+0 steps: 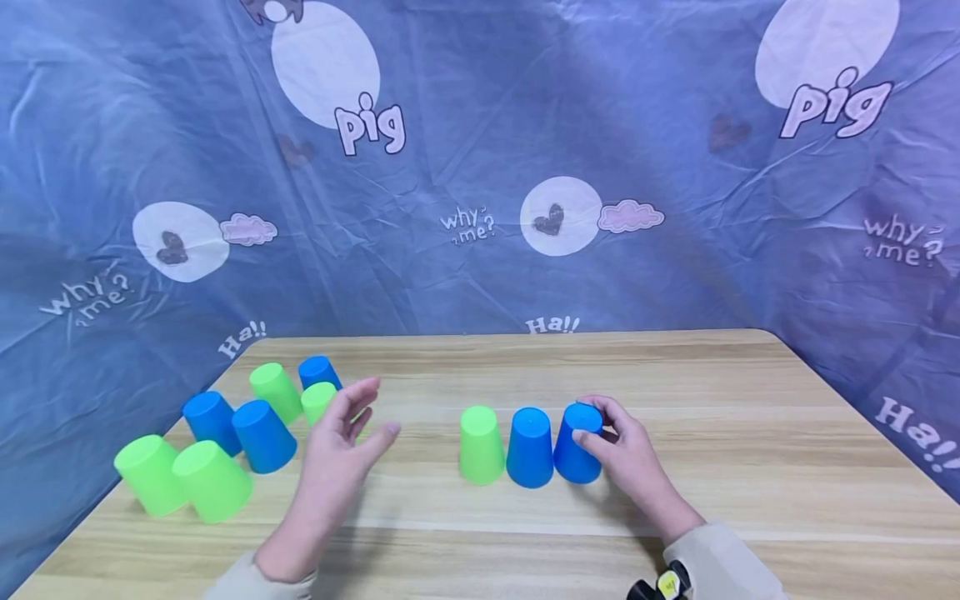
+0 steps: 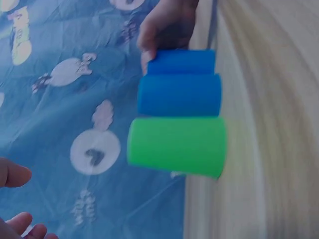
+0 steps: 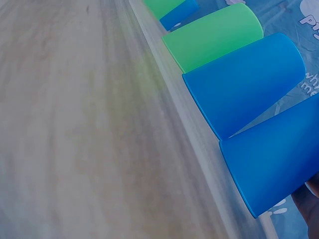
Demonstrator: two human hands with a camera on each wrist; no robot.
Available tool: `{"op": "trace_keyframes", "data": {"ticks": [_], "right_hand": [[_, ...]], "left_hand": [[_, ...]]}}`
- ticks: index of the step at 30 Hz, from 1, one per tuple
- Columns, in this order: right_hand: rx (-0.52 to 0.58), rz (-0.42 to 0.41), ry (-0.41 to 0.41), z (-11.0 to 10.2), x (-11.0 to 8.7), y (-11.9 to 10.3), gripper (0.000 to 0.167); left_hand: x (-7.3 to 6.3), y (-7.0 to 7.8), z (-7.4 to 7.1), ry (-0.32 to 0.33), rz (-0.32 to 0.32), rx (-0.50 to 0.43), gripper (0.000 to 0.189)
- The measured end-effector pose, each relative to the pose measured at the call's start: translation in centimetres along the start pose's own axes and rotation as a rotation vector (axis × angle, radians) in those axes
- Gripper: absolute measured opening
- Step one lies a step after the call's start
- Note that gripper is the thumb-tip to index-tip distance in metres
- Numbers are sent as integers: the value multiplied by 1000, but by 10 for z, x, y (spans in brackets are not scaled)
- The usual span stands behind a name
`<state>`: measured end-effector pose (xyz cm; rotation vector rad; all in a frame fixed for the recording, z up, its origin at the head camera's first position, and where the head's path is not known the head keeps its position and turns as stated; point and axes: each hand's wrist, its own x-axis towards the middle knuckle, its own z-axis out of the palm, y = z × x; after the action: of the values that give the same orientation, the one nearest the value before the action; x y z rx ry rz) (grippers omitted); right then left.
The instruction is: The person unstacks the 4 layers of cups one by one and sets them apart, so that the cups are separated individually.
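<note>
Three upside-down cups stand in a row at the middle of the table: a green cup (image 1: 482, 447) on the left, a blue cup (image 1: 530, 450) in the centre and another blue cup (image 1: 574, 454) on the right. My right hand (image 1: 628, 454) grips the rightmost blue cup, thumb on the near side and fingers behind it. In the right wrist view, that held cup (image 3: 274, 159) stands beside the centre one. My left hand (image 1: 341, 454) is raised left of the row, fingers spread and holding nothing. It partly covers a green cup (image 1: 318, 400) behind it.
More upside-down cups stand at the table's left: green cups (image 1: 213, 483) in front, blue cups (image 1: 264, 437) in the middle, and a green cup (image 1: 274, 392) with a blue cup (image 1: 318, 371) farther back. A printed blue cloth (image 1: 450, 283) hangs behind the wooden table (image 1: 420, 550).
</note>
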<state>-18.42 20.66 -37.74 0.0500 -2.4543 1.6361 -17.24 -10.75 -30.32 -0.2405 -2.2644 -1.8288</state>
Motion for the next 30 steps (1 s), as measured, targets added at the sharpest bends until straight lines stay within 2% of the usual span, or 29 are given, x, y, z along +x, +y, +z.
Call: {"op": "trace_keyframes", "data": {"ticks": [5,10,21,30], "right_hand": [[-2,-3,4,0,-1,2,41],[-1,-8,4,0,0,3,42],[13,-6,-1,0,0,0,43],[11,-10,2,0,1,1,42]], "left_hand": [[2,-6,21,-77,-13,-25,53],[-1,-8,36,-127,-45,-40,54],[0,-21,60,-186,-80,-112,62],[3,-32,79,-194,-106,-121,75]]}}
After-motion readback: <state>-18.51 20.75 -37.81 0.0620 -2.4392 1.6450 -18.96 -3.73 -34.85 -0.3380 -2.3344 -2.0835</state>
